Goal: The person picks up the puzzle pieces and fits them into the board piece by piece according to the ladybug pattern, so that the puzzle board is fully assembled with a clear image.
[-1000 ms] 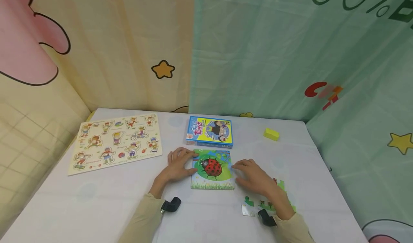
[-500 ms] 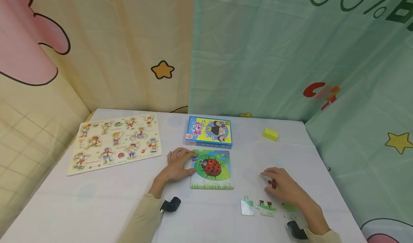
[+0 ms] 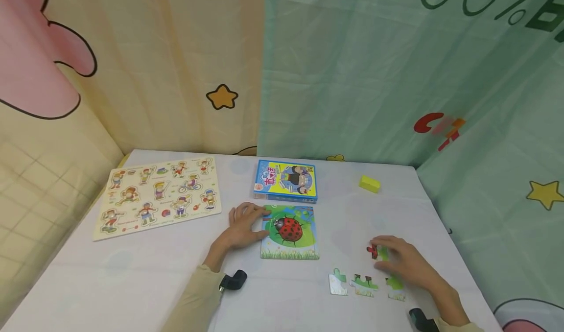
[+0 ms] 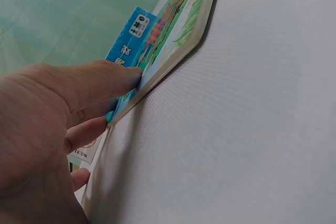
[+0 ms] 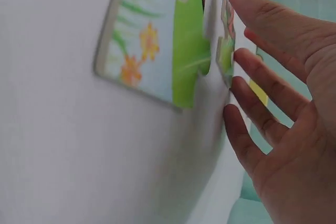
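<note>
A square ladybug picture board (image 3: 293, 251) lies flat in the middle of the table. My left hand (image 3: 241, 226) rests at its left edge; in the left wrist view the thumb lies on the margin of the ladybug board (image 4: 184, 38). To the right, my right hand (image 3: 410, 263) is spread low over the table, around a red and green jigsaw piece (image 3: 373, 251). The right wrist view has a gap between the thumb and that jigsaw piece (image 5: 226, 59), while the other fingertips are right beside it. Below are three more pieces in a row, including a flowered one (image 5: 152, 40).
A blue and yellow card box (image 3: 286, 180) stands just behind the ladybug board. Farther left lies a wooden peg puzzle (image 3: 169, 219) with child figures. A yellow block (image 3: 369, 184) sits at the back right. Curtains hang behind the table.
My right hand has moved from the board's right edge out to the right, over the red and green piece, uncovering the lower row of pieces. My left hand has stayed put.
</note>
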The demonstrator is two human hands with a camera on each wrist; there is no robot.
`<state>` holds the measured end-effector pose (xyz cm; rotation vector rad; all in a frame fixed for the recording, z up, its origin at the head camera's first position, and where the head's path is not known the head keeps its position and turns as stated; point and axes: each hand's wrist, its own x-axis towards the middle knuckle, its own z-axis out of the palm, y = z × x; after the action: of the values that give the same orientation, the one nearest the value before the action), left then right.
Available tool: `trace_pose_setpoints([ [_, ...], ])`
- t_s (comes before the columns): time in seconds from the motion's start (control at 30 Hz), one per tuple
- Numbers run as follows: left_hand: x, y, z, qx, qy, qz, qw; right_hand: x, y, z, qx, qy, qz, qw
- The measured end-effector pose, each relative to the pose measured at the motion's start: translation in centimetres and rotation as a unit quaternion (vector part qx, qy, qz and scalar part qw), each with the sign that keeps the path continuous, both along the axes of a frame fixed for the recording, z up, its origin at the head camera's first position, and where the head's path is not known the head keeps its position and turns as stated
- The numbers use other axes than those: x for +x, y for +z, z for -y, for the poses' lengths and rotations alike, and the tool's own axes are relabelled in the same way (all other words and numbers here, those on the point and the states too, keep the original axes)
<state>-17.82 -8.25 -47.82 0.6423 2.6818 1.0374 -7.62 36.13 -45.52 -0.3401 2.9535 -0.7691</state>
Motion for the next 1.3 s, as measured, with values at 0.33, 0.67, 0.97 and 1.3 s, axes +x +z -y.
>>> trace_pose_setpoints([
  [0.33, -0.1, 0.0, 0.1, -0.001, -0.001, 0.002, 1.0, -0.9, -0.2, -0.4, -0.024, 0.026, 0.013, 0.999],
  [0.67, -0.1, -0.3, 0.1, 0.003, 0.003, -0.002, 1.0, -1.5, -0.1, 0.4, 0.031, 0.031, -0.038, 0.998],
  [0.97, 0.0, -0.4, 0.0, 0.0, 0.001, 0.001, 1.0, -2.3, 0.1, 2.3, 0.017, 0.077, -0.052, 0.996],
  [1.3, 0.1, 0.0, -0.1, -0.002, 0.005, 0.004, 1.0, -5.0, 0.4, 6.5, 0.005, 0.133, -0.052, 0.99],
])
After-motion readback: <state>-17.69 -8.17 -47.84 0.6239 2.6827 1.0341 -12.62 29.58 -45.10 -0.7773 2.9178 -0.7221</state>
